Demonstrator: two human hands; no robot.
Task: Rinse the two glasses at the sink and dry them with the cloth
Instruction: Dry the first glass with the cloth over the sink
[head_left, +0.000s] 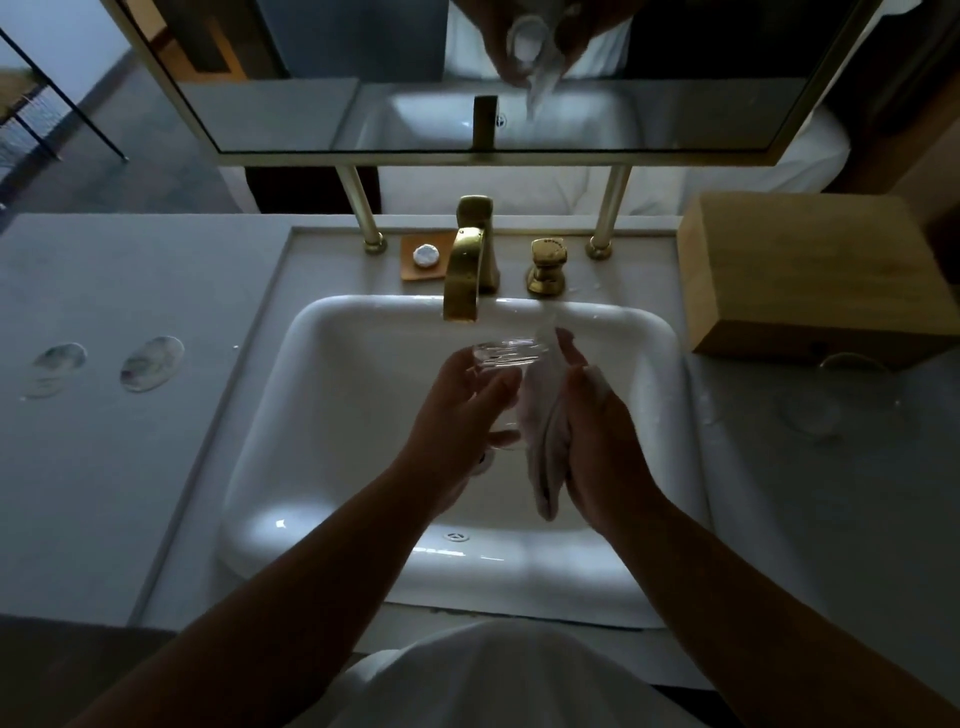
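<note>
Over the white sink (332, 343) my left hand (457, 410) holds a clear glass (506, 358) upright, fingers wrapped round its side. My right hand (602, 441) grips a white cloth (545, 452) and presses it against the right side of the glass; the cloth hangs down below the hands. A second clear glass (831, 395) stands on the counter to the right of the sink, hard to make out in the dim light. No water can be seen running from the brass tap (465, 270).
A brass tap handle (546, 265) stands right of the spout and a small soap on an orange dish (426, 255) left of it. A wooden box (810, 275) sits at the back right. Two round glass coasters (150, 362) lie on the left counter. A mirror (467, 78) hangs above.
</note>
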